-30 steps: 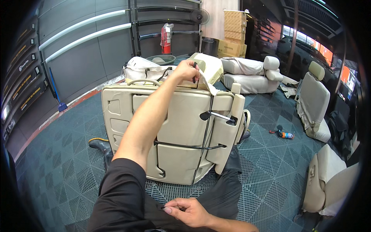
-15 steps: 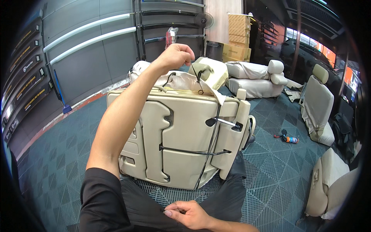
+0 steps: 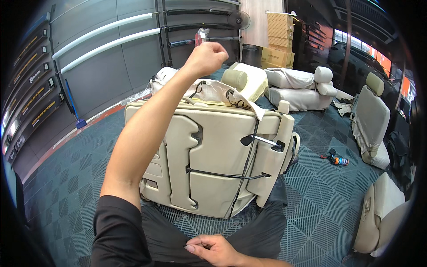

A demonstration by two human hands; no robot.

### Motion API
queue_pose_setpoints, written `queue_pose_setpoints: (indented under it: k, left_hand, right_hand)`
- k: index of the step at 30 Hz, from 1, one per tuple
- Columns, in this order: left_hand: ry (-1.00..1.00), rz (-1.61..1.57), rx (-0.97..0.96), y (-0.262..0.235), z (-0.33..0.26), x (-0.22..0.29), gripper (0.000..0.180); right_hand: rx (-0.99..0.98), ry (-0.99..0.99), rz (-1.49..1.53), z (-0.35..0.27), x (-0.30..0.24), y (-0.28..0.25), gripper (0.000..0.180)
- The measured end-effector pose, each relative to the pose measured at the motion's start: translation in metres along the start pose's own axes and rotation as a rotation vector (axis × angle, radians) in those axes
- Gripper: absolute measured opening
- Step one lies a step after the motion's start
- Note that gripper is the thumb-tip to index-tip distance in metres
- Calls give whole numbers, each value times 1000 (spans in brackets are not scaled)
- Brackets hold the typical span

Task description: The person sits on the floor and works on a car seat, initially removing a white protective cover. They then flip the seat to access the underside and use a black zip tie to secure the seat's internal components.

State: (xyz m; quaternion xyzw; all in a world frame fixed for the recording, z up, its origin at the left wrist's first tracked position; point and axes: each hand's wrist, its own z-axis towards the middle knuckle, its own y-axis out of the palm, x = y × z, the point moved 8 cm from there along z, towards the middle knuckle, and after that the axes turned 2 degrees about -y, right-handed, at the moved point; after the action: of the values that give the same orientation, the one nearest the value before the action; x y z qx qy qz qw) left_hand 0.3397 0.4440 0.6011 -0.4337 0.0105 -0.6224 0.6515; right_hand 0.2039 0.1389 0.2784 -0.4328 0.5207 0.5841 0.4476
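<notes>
A beige car seat stands between my legs, its hard panelled side toward me. My left hand is raised above and beyond its top edge, fingers closed; whether anything is in them is hidden. Below it, a loose pale cover lies along the top, with a curled black cord on it. A long black strap hangs down the panel, crossing a black rod. My right hand rests low in front of my lap, thumb against fingers; what it pinches, if anything, is too small to tell.
More pale seats stand at the back right, right and near right. A small object with coloured bands lies on the tiled floor. Stacked cartons and a fan are behind; a blue broom leans left.
The black cord that stretched up toward my left hand now lies curled on the cover. My left hand has risen slightly, still closed. My right hand stays low. The view has shifted a little.
</notes>
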Motion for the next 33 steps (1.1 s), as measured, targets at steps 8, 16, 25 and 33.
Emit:
queue_pose_setpoints:
  k: [8,16,25,33]
  left_hand:
    - [-145,242,-252,85,-26,-68,35]
    - [-272,-117,-268,37,-95,-72,33]
    - [192,-109,70,-20,-175,-19,30]
    - [173,-397,-314,-27,-320,-19,32]
  right_hand:
    - [-3,-28,16,-8,-8,2,18]
    - [5,2,143,2,-8,9,23]
    - [116,25,187,28,1,6,27]
    - [288,44,435,46,26,-4,21]
